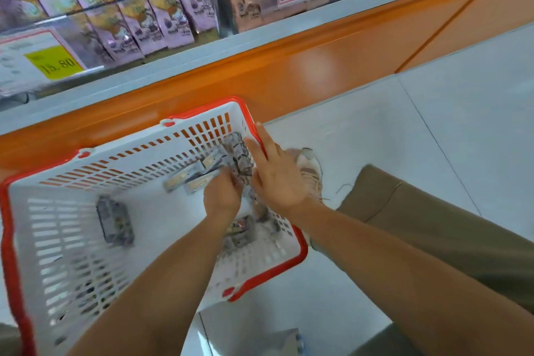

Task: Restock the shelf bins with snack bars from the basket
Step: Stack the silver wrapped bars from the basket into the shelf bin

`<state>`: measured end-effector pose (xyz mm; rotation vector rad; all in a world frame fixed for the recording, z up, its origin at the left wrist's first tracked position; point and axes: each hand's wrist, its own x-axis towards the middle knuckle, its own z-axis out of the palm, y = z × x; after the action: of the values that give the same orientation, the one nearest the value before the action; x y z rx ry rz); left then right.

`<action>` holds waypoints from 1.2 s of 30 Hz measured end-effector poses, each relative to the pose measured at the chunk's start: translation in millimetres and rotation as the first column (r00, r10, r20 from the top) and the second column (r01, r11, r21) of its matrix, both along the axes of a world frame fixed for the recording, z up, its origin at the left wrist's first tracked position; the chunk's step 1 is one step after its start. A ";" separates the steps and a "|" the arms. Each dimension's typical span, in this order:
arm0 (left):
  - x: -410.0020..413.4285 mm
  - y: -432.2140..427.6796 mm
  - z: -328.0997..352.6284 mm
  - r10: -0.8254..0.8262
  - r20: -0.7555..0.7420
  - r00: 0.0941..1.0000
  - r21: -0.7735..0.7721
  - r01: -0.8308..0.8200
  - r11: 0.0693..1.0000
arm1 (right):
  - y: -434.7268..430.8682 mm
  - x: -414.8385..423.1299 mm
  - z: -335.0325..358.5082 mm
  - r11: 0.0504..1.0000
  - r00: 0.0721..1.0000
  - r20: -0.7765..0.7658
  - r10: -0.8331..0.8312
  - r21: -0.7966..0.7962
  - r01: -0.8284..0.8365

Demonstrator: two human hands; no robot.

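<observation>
In the basket (86, 170) at centre left of the frame, the left hand (222, 196) curls round a bunch of snack bars (239, 153), while the right hand (277, 175), fingers straight, presses against them.

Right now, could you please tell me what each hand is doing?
Left hand: grips bars.
Right hand: open, fingers straight against the bars.
</observation>
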<state>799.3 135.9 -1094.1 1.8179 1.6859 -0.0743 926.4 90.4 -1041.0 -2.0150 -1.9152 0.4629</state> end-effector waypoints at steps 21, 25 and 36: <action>-93.0 18.0 62.2 0.535 0.396 0.746 -0.369 -0.404 0.837 | -1.2 -3.4 18.8 0.983 0.982 0.190 -0.002 -0.179 0.037; -135.2 12.7 106.1 0.473 0.510 0.718 -0.220 -0.423 0.879 | 4.7 -20.3 42.7 0.992 0.975 0.221 0.022 -0.128 0.006; -210.0 -35.6 222.1 0.290 0.853 0.435 0.053 -0.624 0.780 | 33.4 -122.2 183.7 0.881 0.943 0.150 0.297 0.339 -0.331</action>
<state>589.3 100.3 -872.0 1.1617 1.4422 1.2398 804.2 123.7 -857.4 -1.5240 -2.2077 0.0753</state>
